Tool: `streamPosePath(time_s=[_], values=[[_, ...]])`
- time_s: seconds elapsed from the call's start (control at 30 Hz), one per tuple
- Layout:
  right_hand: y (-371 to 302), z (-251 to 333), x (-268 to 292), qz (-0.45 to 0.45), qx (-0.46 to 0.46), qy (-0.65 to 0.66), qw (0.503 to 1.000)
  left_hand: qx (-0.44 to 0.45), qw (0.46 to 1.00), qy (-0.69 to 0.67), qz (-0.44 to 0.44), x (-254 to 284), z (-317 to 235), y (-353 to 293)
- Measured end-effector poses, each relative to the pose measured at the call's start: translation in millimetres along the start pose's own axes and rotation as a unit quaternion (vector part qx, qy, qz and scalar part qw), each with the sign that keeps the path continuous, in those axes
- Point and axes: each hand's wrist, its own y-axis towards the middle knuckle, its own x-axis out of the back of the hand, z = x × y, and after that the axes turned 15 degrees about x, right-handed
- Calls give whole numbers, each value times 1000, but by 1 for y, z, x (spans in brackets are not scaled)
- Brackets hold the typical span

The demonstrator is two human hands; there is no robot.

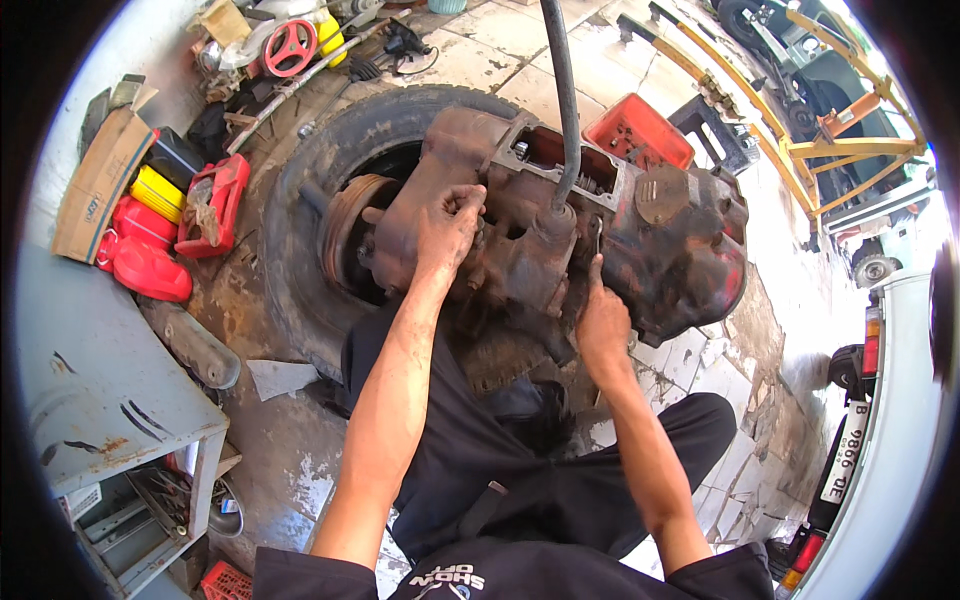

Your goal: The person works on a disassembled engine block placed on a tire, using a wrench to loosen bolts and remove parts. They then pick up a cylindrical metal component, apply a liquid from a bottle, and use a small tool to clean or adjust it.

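Observation:
A greasy brown gearbox (500, 220) lies across a large tyre (305, 290) in front of me, its top opening uncovered. A long dark gear lever (566, 110) rises from its housing. My left hand (452, 228) rests at the casing's near side, left of the lever, with curled fingers; whatever they hold is hidden. Right of the lever, my right hand (604, 325) is closed with its index finger stretched forward. A slim shiny metal tool (599, 236) sticks out at that fingertip, against the casing; its exact kind is unclear.
A red tray (640, 132) with small dark parts stands behind the gearbox. Yellow metal frames (790, 150) are at the far right, a pale vehicle (890, 430) at the right. A grey metal bench (120, 370) and red containers (150, 265) are on the left.

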Motion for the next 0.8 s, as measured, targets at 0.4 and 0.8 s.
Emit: streamPosePath(time_s=[0.4, 0.8], values=[[69, -33, 108, 139, 43, 75, 986, -7, 1000, 3, -8, 4, -3, 6], [58, -37, 56, 53, 86, -7, 995, 10, 1000, -8, -11, 8, -2, 14]])
